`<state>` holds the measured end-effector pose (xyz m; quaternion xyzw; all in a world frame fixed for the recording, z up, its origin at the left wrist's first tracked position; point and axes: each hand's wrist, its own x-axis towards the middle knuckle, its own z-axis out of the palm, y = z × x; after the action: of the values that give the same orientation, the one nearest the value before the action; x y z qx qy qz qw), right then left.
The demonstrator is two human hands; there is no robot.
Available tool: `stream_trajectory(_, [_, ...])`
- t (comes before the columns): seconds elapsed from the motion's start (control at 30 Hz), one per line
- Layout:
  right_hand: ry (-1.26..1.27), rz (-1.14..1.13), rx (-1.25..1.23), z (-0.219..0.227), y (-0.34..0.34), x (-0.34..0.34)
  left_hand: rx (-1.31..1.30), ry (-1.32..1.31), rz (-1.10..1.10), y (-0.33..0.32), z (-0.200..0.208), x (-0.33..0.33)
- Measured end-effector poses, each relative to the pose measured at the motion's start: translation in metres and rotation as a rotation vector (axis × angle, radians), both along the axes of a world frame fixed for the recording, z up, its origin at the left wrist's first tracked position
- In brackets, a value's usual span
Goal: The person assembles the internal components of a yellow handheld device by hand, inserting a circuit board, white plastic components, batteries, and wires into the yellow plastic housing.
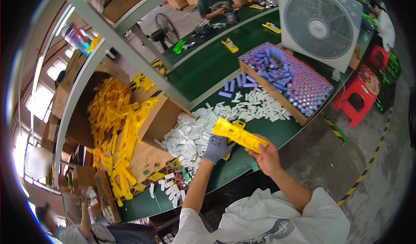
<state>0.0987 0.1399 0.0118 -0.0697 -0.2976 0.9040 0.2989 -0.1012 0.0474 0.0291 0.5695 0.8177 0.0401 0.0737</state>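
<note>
A long yellow plastic housing (239, 134), with slots and recesses along it, is tilted over the front of the bench. My bare right hand (266, 156) grips its near right end between thumb and fingers. Close to its far left end is my left hand (215, 149), in a grey glove, at the edge of a heap of small white plastic parts (186, 137). The housing hides most of the left fingers, so their grip does not show. Behind the housing, a second yellow piece (239, 124) shows partly on the green bench.
An open carton of purple cylindrical cells (299, 81) stands right of the heap, near a box fan (319, 27). Yellow parts (112, 109) spill from a carton at left. A green conveyor (203, 66) runs behind. Red stools (359, 94) stand at right. Other people work nearby.
</note>
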Motion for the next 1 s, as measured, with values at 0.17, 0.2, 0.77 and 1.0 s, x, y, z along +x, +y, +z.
stream_trajectory(0.17, [0.056, 0.056, 0.004, 0.019, -0.011, -0.010, 0.262, 0.017, 0.052, -0.011, 0.027, 0.026])
stream_trajectory(0.2, [0.047, 0.056, -0.006, 0.022, -0.011, -0.010, 0.253, 0.008, 0.053, -0.015, 0.027, 0.033])
stream_trajectory(0.77, [-0.102, 0.163, 0.381, 0.025, -0.007, -0.014, 1.316, -1.493, 0.484, -0.016, 0.042, 0.091])
stream_trajectory(1.0, [-0.157, 0.255, 0.714, 0.031, 0.004, 0.003, 1.427, -1.051, 0.585, -0.047, 0.073, 0.062])
